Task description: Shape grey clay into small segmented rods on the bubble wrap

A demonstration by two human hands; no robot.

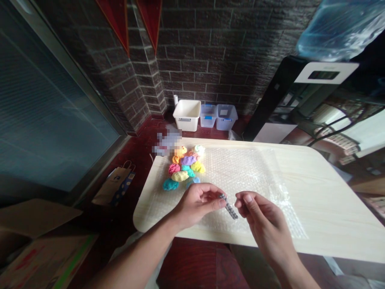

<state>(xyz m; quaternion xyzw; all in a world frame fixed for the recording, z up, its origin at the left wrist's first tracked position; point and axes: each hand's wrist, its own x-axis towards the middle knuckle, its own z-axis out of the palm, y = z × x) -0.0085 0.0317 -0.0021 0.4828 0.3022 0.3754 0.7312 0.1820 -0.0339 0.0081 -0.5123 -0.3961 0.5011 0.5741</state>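
Observation:
My left hand (207,200) pinches one end of a short grey strip (231,211) with a braided, knobbly look, its other end slanting down to the right. Beside the strip's free end is my right hand (260,208), thumb and fingertips pressed together. Whether anything tiny sits between them is hidden. Beyond my left hand, soft-looking coloured lumps lie in a cluster, among them a yellow lump (197,167), a purple lump (188,160) and a dark teal lump (170,184). A light blue lump (194,181) is partly covered by my left hand.
Clear bubble wrap (240,168) is spread over the pale wooden table (319,192). Behind the table stand a white bin (187,116), two bluish plastic boxes (226,118) and a water dispenser (276,96). A paper bag (112,184) and a cardboard box (45,257) are at left.

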